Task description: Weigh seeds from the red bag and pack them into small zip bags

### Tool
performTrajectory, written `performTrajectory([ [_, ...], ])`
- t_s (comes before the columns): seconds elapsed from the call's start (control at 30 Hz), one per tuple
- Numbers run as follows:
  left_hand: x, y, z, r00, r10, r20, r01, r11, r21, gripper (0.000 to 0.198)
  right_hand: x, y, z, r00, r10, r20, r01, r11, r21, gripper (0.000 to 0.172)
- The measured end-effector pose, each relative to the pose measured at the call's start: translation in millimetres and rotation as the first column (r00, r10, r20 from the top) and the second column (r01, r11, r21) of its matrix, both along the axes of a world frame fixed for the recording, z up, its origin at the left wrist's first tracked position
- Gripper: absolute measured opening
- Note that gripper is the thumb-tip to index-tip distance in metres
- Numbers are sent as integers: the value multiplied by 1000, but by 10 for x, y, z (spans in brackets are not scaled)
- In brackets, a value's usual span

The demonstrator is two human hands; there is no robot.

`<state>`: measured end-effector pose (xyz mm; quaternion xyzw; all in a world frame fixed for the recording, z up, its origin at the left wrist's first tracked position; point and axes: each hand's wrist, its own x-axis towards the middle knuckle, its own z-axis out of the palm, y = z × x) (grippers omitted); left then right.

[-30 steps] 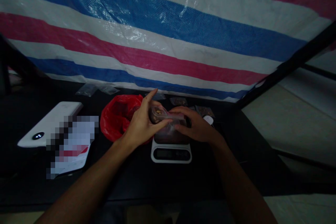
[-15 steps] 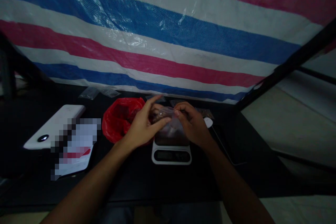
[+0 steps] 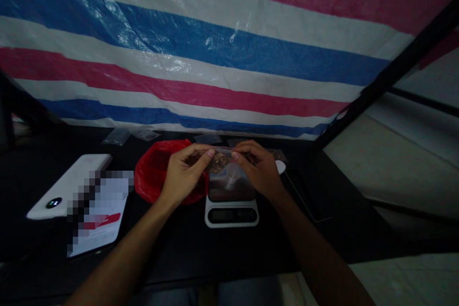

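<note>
Between both hands is a small clear zip bag (image 3: pixel 219 161) with brown, grain-like bits inside, held above a white digital scale (image 3: pixel 232 224). My left hand (image 3: pixel 186 167) pinches the bag's top edge at its left end, thumb in front. At the other end, my right hand (image 3: pixel 258 165) grips the same edge between thumb and fingers. The scale's metal plate shows below the bag, and its display is too dark to read. Left of the scale, partly behind my left hand, lies an open red plastic bag (image 3: pixel 147 179) whose contents are hard to make out.
A white power bank (image 3: pixel 70 184) and a sheet with a blurred print (image 3: pixel 102 220) lie at the left. Flat clear bags (image 3: pixel 116 136) are along the back. A filled bag (image 3: pixel 278 155), a white round object (image 3: pixel 280 167) and a dark flat device (image 3: pixel 308 193) are at the right. Striped sheeting (image 3: pixel 215 48) hangs behind.
My left hand's raised fingers have closed onto the bag's rim, and both hands now stretch its top edge straight. The bag's brown contents show more clearly. The camera view has shifted slightly.
</note>
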<state>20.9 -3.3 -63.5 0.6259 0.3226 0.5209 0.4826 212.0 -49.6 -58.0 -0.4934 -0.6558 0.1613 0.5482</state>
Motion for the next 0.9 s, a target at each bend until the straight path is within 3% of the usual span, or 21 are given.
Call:
performTrajectory([
  [0.2,-41,15,47,998,55,5,-55,998,-18,25,-10,-11,15,1000,24,4,-24,1000,15,10],
  [0.43,16,-29,17,999,-25,43,27,999,-47,29,-74,-36,38,999,47,19,-48,997,63,7],
  [0.6,36,-50,-14,997,-76,9,76,997,-18,26,-108,-52,56,998,41,39,-44,997,67,9],
  [0.9,38,-77,62,996,-75,-41,79,991,110,18,-202,-82,52,997,46,70,-51,995,80,8],
])
